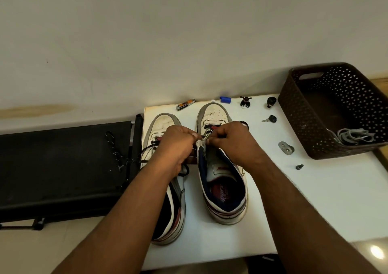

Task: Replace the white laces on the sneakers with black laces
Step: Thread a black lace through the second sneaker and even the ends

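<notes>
Two white sneakers stand side by side on the white table (pixel 315 200), toes pointing away from me. The left sneaker (pixel 165 126) carries a black lace (pixel 147 148) that trails off to the left. Over the right sneaker (pixel 224 189) my two hands meet at its eyelets. My left hand (pixel 178 145) is curled and pinches the upper edge of the shoe and a lace end. My right hand (pixel 233 139) pinches the black lace at the eyelet row. The fingertips hide the exact hole. Grey-white laces (pixel 354 136) lie in the brown basket (pixel 298 114).
Along the table's far edge sit a nail clipper (pixel 185 104), a blue cap (pixel 225 99), a small figurine (pixel 245 102) and black knobs (pixel 271 102). A key (pixel 269 119), a metal bracket (pixel 286 147) and a screw (pixel 299 166) lie right of the shoes. A black bench (pixel 63 168) with a speckled cord (pixel 117 152) stands to the left.
</notes>
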A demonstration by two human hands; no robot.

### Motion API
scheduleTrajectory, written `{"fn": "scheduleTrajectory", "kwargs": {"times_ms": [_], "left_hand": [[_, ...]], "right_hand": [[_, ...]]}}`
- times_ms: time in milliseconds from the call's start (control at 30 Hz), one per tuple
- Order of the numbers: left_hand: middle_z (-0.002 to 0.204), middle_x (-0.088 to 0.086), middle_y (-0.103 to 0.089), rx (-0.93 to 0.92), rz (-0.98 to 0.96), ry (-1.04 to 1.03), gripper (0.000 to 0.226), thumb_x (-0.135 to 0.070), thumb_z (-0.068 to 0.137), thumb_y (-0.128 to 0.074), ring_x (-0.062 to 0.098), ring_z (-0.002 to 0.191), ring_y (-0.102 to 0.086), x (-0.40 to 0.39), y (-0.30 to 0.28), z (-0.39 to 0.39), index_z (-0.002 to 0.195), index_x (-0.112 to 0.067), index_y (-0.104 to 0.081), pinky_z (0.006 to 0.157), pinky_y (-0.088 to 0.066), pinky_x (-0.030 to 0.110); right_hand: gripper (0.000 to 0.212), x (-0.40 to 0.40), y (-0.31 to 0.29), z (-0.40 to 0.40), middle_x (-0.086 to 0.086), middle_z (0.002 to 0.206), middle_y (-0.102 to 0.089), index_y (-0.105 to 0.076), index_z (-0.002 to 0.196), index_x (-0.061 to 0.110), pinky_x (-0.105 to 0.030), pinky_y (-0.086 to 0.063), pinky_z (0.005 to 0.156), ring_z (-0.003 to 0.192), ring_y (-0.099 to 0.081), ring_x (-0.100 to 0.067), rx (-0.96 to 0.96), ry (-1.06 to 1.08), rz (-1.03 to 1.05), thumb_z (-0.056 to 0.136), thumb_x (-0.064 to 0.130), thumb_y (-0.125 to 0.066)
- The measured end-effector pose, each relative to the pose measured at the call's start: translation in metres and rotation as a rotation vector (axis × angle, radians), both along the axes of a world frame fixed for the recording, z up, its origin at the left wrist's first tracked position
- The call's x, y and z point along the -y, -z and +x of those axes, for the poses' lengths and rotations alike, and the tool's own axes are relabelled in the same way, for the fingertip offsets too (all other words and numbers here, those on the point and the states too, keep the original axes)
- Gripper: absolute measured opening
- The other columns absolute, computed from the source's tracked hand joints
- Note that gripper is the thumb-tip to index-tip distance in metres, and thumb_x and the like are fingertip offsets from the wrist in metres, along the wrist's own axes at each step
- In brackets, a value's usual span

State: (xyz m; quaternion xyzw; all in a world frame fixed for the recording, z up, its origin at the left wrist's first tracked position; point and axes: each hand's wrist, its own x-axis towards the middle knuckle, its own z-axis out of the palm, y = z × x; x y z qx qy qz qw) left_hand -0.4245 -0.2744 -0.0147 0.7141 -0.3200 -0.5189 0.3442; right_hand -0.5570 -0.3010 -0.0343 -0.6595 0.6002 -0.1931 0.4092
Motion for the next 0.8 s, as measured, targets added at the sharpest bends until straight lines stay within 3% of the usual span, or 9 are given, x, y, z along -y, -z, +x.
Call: {"fn": "scheduleTrajectory", "kwargs": {"times_ms": [200, 300, 367, 500, 567, 600, 667, 733, 800], "left_hand": [[0.072, 0.008, -0.064, 0.167, -0.083, 0.068, 0.021, 0.0, 0.088, -0.062, 0.016, 0.056, -0.056, 0.001, 0.014, 0.002, 0.072, -0.013, -0.065, 0.043, -0.044, 0.018], [0.085, 0.004, -0.067, 0.28, -0.187, 0.049, 0.014, -0.005, 0.093, -0.056, 0.018, 0.077, -0.062, 0.002, 0.017, 0.007, 0.082, -0.013, -0.062, 0.063, -0.051, 0.025], [0.087, 0.005, -0.068, 0.074, -0.22, -0.07, 0.019, -0.004, 0.098, -0.046, 0.019, 0.08, -0.066, 0.002, 0.01, 0.007, 0.085, -0.012, -0.055, 0.067, -0.055, 0.028], [0.07, 0.003, -0.058, -0.61, -0.457, -0.401, 0.029, -0.001, 0.101, -0.034, 0.018, 0.062, -0.061, 0.009, -0.019, 0.022, 0.08, -0.014, -0.048, 0.066, -0.056, 0.032], [0.064, 0.0, -0.051, -0.818, -0.615, -0.455, 0.031, -0.002, 0.1, -0.033, 0.014, 0.053, -0.051, 0.012, -0.03, 0.037, 0.076, -0.016, -0.046, 0.055, -0.049, 0.027], [0.063, -0.001, -0.049, -0.832, -0.655, -0.433, 0.029, -0.004, 0.099, -0.034, 0.012, 0.051, -0.045, 0.013, -0.033, 0.043, 0.076, -0.016, -0.045, 0.05, -0.042, 0.024], [0.062, 0.0, -0.047, -0.609, -0.674, -0.278, 0.024, -0.008, 0.098, -0.039, 0.012, 0.049, -0.039, 0.011, -0.04, 0.046, 0.077, -0.016, -0.048, 0.046, -0.031, 0.021], [0.065, 0.0, -0.054, 0.014, -0.624, 0.025, 0.02, -0.018, 0.096, -0.053, 0.015, 0.053, -0.046, 0.007, -0.04, 0.042, 0.077, -0.015, -0.057, 0.048, -0.035, 0.023], [0.079, -0.002, -0.064, 0.582, -0.47, 0.395, 0.014, -0.03, 0.091, -0.064, 0.012, 0.072, -0.058, 0.004, -0.028, 0.035, 0.084, -0.019, -0.069, 0.063, -0.045, 0.025]], "right_hand": [[0.01, 0.002, -0.002, -0.001, 0.004, 0.085, -0.066, -0.076, 0.091, 0.015, -0.029, -0.05, 0.082, 0.086, -0.059, -0.01, 0.006, -0.059, 0.027, 0.085, 0.018, -0.07], [0.01, 0.001, -0.003, -0.001, 0.005, 0.08, -0.066, -0.076, 0.089, 0.018, -0.03, -0.05, 0.08, 0.083, -0.06, -0.011, 0.03, -0.065, 0.035, 0.081, 0.023, -0.074], [0.01, 0.001, -0.005, -0.001, 0.004, 0.078, -0.065, -0.073, 0.086, 0.017, -0.027, -0.049, 0.074, 0.08, -0.06, -0.013, 0.03, -0.043, 0.027, 0.079, 0.025, -0.076], [0.02, 0.002, -0.006, -0.003, 0.003, 0.078, -0.062, -0.061, 0.096, 0.017, -0.014, -0.038, 0.061, 0.071, -0.054, -0.003, 0.017, -0.027, -0.016, 0.081, 0.017, -0.074], [0.03, 0.002, -0.007, -0.002, 0.008, 0.081, -0.062, -0.061, 0.11, 0.024, -0.011, -0.037, 0.066, 0.077, -0.055, -0.004, -0.009, -0.07, -0.023, 0.083, 0.015, -0.072], [0.036, 0.003, -0.006, -0.002, 0.01, 0.084, -0.062, -0.062, 0.117, 0.027, -0.012, -0.04, 0.072, 0.083, -0.055, -0.005, -0.032, -0.1, -0.027, 0.085, 0.014, -0.07], [0.038, 0.004, -0.006, 0.0, 0.008, 0.098, -0.066, -0.064, 0.121, 0.03, -0.023, -0.046, 0.087, 0.092, -0.053, -0.005, -0.089, -0.15, -0.041, 0.087, 0.014, -0.068], [0.033, 0.006, -0.006, 0.0, 0.008, 0.112, -0.066, -0.068, 0.116, 0.032, -0.033, -0.048, 0.095, 0.095, -0.053, -0.006, -0.146, -0.175, -0.069, 0.087, 0.016, -0.068], [0.027, 0.007, -0.006, 0.0, 0.008, 0.111, -0.067, -0.071, 0.11, 0.032, -0.036, -0.05, 0.092, 0.093, -0.055, -0.007, -0.192, -0.19, -0.095, 0.086, 0.019, -0.068]]}}
